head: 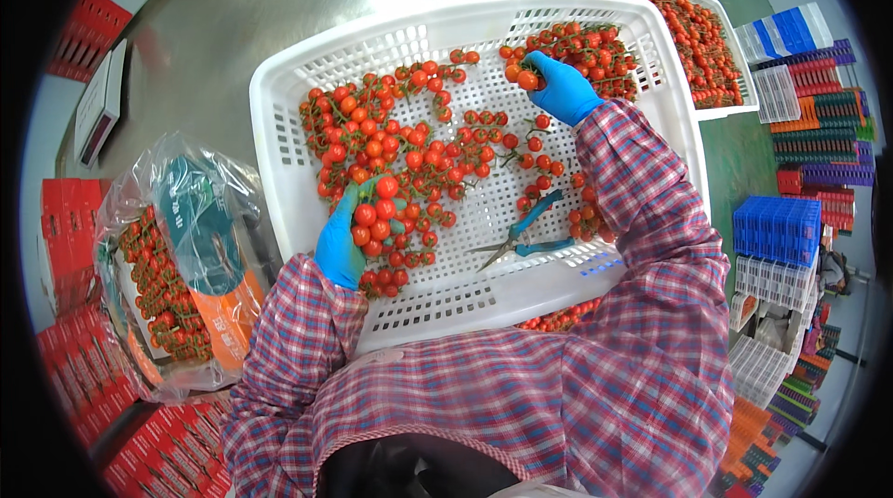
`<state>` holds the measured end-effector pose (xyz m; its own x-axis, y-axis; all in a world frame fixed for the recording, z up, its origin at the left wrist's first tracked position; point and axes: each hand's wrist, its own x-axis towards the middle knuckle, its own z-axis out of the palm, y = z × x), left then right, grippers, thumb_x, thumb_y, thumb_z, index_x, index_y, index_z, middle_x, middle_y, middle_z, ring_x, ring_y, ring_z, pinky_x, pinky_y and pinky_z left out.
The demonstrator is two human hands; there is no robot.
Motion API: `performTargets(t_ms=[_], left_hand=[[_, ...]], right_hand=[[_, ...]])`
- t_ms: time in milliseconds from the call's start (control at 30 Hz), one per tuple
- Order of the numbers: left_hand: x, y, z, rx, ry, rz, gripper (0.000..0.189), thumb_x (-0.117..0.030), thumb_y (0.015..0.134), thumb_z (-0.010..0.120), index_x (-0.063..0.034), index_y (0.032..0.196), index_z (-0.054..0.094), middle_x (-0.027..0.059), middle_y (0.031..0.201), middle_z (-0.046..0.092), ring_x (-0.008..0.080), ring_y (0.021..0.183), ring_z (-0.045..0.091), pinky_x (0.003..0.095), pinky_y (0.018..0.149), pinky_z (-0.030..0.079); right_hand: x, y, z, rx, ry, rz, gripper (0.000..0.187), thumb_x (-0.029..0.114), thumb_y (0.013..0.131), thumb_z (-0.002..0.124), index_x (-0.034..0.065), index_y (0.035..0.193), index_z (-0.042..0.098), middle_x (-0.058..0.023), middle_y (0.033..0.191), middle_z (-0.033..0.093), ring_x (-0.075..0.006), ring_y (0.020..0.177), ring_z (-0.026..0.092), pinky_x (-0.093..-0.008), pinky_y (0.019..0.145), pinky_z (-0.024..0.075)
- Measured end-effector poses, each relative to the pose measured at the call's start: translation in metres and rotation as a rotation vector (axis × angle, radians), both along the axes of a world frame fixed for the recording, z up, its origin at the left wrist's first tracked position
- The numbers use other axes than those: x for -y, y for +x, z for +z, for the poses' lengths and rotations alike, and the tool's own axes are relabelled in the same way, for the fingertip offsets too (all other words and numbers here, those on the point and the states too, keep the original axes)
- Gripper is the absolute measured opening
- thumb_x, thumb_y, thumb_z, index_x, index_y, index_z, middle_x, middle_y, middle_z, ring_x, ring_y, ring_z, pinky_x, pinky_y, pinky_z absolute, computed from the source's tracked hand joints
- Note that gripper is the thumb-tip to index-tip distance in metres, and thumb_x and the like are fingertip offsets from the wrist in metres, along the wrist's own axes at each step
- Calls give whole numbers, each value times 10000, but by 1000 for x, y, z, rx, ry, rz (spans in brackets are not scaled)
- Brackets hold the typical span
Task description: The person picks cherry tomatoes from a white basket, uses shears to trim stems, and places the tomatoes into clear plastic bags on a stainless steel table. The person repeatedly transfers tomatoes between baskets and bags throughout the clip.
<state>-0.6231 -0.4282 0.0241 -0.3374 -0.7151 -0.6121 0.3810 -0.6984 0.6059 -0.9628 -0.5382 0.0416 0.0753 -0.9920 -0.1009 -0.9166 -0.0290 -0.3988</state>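
Observation:
My left hand (342, 241), in a blue glove, holds a truss of red cherry tomatoes (377, 213) over the near left of a white perforated plastic crate (439, 15). At the far right inside the same crate, my right hand (565, 89), gloved too, grips a few orange-red cherry tomatoes (523, 75) by their stem. A pile of tomato trusses (363, 123) covers the crate's left half, and another heap (593, 51) fills its far right corner. Between my arms, pruning snips (523, 236) with blue handles lie spread on the crate floor. Loose trusses (541, 162) are near them.
The crate rests on a metal table (230, 17). To its left stands a plastic-wrapped carton (209, 233) with tomatoes inside, near red boxes (167, 449). A second tomato-filled crate (725, 104) is beyond the right side. Stacked blue baskets (776, 229) stand at right.

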Motion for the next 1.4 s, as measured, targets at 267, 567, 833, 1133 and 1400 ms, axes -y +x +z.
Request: performTargets(t_ms=[267,567,833,1133,1400], left_hand=[[2,0,3,-48,-16,-7,482,-410,940,358,-49,1244,457,135,1081,588,235,985,572,350,855,474],[-15,9,18,-316,-112,-32,475,-407,930,395,-63,1252,456,94,1085,581,213,888,593,356,788,496],[-104,103,72,-691,-147,-105,571,-452,892,387,-70,1318,378,179,1120,545,275,856,593,364,731,492],[-242,326,72,-690,-282,50,560,-100,835,510,-105,1357,310,117,1131,489,237,933,538,333,707,466],[-374,511,39,-199,-382,681,585,-153,807,478,-48,1356,304,122,1210,471,250,949,551,348,778,465]], right_hand=[[-26,60,-47,-485,70,441,355,93,730,600,136,1074,524,-107,925,620,-286,867,607,-393,712,492],[-46,25,21,1298,500,-180,635,88,684,708,35,1243,413,-117,1099,569,-254,964,595,-388,787,514],[-105,118,68,1660,478,151,521,262,732,710,67,1143,456,-51,966,540,-205,812,537,-333,645,476],[-136,422,138,1726,1214,713,157,239,820,608,158,940,547,-80,1112,544,-292,918,535,-526,711,463],[-137,815,122,292,-92,1330,387,81,700,639,78,1062,503,-164,930,590,-311,868,592,-373,763,464]])
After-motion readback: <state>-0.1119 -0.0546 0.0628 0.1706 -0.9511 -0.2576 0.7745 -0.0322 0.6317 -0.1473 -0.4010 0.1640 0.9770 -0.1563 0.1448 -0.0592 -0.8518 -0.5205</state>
